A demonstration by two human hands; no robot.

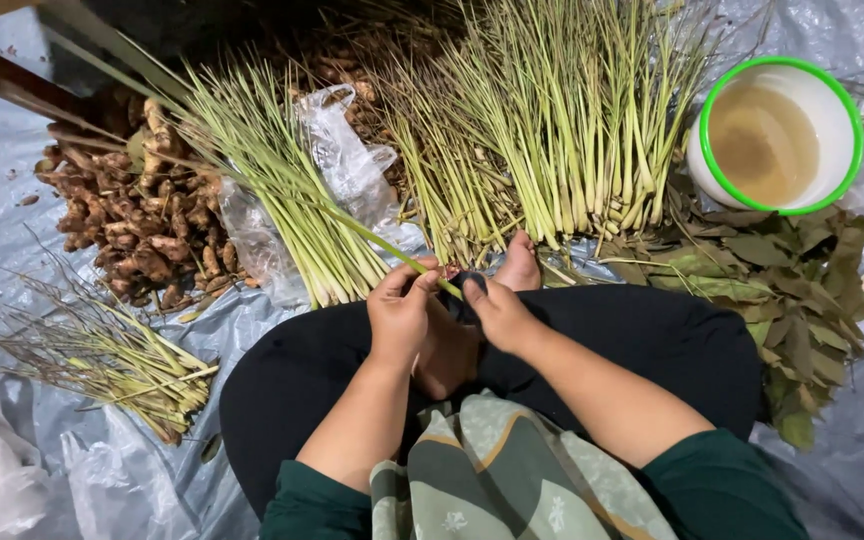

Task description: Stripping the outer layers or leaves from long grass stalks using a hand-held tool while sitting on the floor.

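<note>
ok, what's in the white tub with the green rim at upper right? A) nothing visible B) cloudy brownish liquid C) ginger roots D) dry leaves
B: the white tub holds cloudy brownish liquid; the ginger roots lie far left on the tarp and the dry leaves are piled below the tub, outside it.

stalk's base [449, 288] hidden between fingers, pile tops [572, 20] cropped

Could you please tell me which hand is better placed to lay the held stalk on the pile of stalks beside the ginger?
Probably the left hand: it pinches the stalk and sits nearer that pile than the right hand.
</note>
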